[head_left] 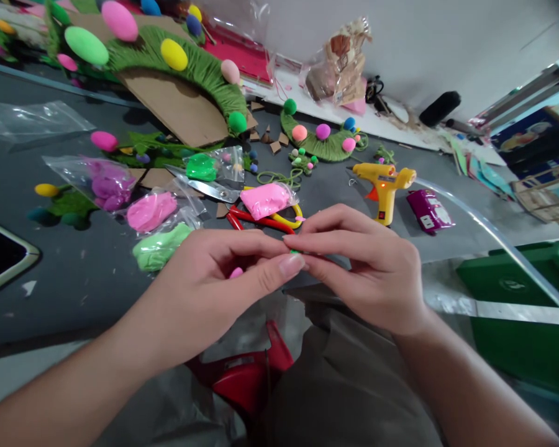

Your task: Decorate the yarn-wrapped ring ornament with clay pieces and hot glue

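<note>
My left hand (pixel 228 273) and my right hand (pixel 368 267) meet fingertip to fingertip above the table's front edge. Between the pinched tips shows a tiny green piece (pixel 295 251), mostly covered by the fingers. A bit of pink (pixel 236 272) peeks out under my left hand's curled fingers. Just beyond the hands lie a bag of pink clay (pixel 266 200) and red-handled pliers (pixel 261 218). Bags of light green clay (pixel 161 247), pink clay (pixel 151 211) and purple clay (pixel 112 185) lie to the left of them.
A yellow glue gun (pixel 382 186) stands right of centre, near a purple packet (pixel 429 211). Green wrapped wreaths with coloured balls (pixel 173 54) lie at the back. Scissors (pixel 209 189) rest mid-table. A phone-like device (pixel 4 257) sits far left; a green bin (pixel 517 273) stands right.
</note>
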Available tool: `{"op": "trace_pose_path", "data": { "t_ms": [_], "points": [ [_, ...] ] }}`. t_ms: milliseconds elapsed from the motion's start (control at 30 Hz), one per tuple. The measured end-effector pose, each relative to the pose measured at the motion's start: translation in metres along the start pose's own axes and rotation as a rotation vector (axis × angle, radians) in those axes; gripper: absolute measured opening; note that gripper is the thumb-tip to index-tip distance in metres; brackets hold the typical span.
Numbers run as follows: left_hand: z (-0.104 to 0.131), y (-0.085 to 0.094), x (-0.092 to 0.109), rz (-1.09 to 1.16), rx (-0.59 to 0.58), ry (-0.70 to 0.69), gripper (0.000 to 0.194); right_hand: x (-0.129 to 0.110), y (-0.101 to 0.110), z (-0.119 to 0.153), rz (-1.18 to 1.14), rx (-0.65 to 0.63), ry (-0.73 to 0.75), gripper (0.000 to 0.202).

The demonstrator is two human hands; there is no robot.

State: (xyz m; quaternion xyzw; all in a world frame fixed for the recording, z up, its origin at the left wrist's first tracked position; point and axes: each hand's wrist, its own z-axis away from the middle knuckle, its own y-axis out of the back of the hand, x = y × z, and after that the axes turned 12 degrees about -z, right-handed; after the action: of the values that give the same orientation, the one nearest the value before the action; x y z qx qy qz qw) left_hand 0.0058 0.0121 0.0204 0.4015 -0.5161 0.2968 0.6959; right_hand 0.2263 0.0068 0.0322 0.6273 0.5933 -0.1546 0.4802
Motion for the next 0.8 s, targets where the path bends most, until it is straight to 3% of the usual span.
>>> {"op": "trace_pose_path", "data": {
  "t_ms": [133, 333, 533, 800],
  "points": [
    [0.0, 0.001, 0.001, 0.008, 0.005, -0.013, 0.007, -0.004, -0.003, 0.0, -0.004, 0.033, 0.013, 0.008],
    [0.001, 0.003, 0.0, 0.056, -0.017, -0.012, 0.015, -0.013, -0.004, 0.0, -0.011, 0.05, 0.002, 0.007],
    [-0.002, 0.003, -0.001, 0.173, -0.04, -0.001, 0.009, -0.009, 0.0, 0.0, -0.041, -0.046, 0.051, 0.016],
    [0.0, 0.007, 0.001, 0.075, -0.01, -0.001, 0.015, -0.006, -0.002, 0.0, -0.019, 0.014, 0.037, 0.013]
  ]
}}
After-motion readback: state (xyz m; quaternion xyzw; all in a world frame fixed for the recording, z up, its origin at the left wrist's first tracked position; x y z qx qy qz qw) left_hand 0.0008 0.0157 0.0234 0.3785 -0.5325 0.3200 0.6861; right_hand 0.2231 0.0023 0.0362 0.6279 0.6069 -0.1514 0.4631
